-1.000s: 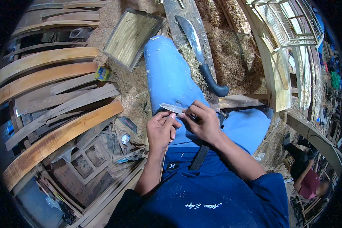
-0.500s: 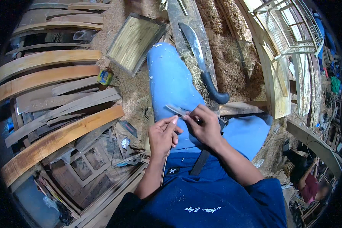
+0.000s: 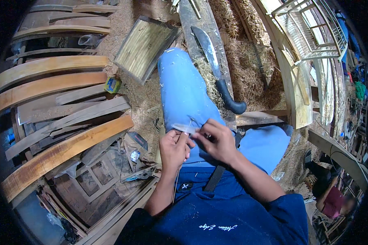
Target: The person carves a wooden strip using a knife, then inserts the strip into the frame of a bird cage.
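My left hand [image 3: 176,149] has its fingers closed around a thin pale strip [image 3: 177,177], which runs down beside my wrist. My right hand [image 3: 216,141] pinches a small, light-coloured knife blade [image 3: 180,128], lying crosswise at my left thumb over the strip. Both hands are close together above my blue-clothed leg [image 3: 180,85]. A large curved machete [image 3: 209,49] with a black handle [image 3: 229,100] lies on a worn plank [image 3: 196,30] just right of that leg, with pale shavings beside it.
A wooden tray [image 3: 143,47] lies upper left. Curved boards [image 3: 67,157] are stacked at left. A slatted wooden frame [image 3: 304,34] and planks [image 3: 296,94] stand upper right, above heaps of shavings [image 3: 257,73]. Another person in a maroon top [image 3: 331,200] is at lower right.
Since half a second ago, my right hand and the small blade have moved down toward my left thumb, and the blade lies flatter. A fine tip now shows above it.
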